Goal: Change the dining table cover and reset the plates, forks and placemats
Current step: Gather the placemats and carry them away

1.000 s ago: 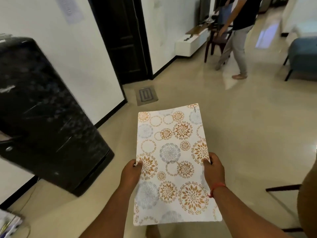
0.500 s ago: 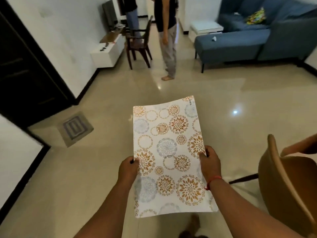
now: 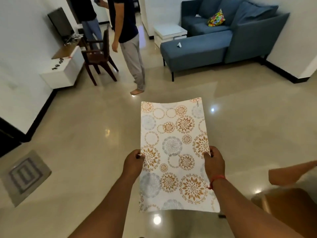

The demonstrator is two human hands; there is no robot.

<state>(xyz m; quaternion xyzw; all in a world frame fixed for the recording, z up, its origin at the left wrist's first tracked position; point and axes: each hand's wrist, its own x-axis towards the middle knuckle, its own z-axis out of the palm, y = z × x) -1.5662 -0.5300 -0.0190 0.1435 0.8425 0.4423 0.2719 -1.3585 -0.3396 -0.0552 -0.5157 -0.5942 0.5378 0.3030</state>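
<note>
You've swung away from the black cabinet toward the blue sofa [image 3: 202, 48] – your left hand [image 3: 133, 163] and right hand [image 3: 213, 162] each pinching a long edge of the white floral-printed placemat [image 3: 173, 152], carried flat above the floor – no worktop visible yet.

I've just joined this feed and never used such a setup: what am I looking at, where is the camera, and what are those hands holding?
There is no machine here. One wide-angle camera sits on a person's head, looking forward and down, so the two arms at the bottom are theirs. The left hand and right hand each grip a long edge of a floral placemat, held flat above the glossy floor. No dining table is in view. Ahead are a blue sofa, a wooden chair and a standing person, with someone else behind.
</note>
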